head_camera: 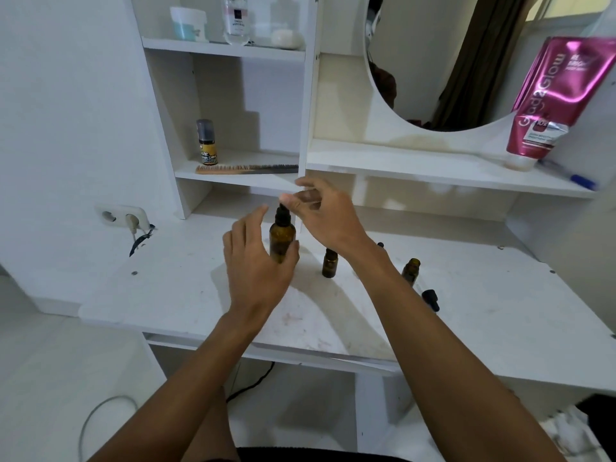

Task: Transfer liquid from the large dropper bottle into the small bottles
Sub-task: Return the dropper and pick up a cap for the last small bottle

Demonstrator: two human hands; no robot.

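Seeing a wooden comb (246, 168) lying along the lower shelf (266, 185) beside a yellow-labelled bottle (207, 143), spotting a pink tube (553, 101) leaning cap-down near the round mirror (433, 61), catching a plug (132, 223) sitting in the wall socket (113, 215).

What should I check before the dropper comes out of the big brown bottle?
1. Big bottle standing upright on the table: ok.
2. Left hand gripping it steady: not ok, fingers straight beside it, thumb at its base.
3. Right hand pinching the dropper cap: cannot tell, blurred.
4. Small bottle upright near the big one: ok.
5. Second small bottle open on top: ok, a loose dropper lies beside it.
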